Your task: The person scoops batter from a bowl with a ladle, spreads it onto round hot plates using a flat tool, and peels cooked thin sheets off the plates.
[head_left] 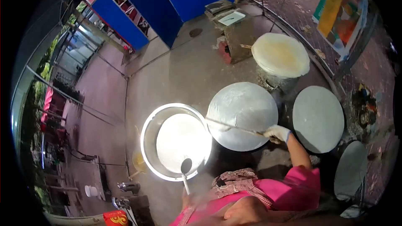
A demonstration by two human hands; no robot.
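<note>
My right hand (278,133), in a white glove, is closed on a long thin-handled tool (234,126). The tool reaches left across a round griddle (238,96), its far end pale and blurred near the griddle's left edge. A whitish film covers part of the griddle. Low in the view, my left hand (186,199) is closed around the light handle of a ladle (186,166); its fingers are partly hidden. The dark ladle bowl is over a wide metal pot (147,140) with white liquid (180,136) inside, brightly lit.
Behind the griddle, a large pale flatbread-like round (280,54) tops a drum-like stand (278,83). More round plates (318,119) (351,169) stand at the right. A block (238,37) holds a white tray (231,18). Blue panels (146,8) rise behind; a red packet (115,218) is lower left.
</note>
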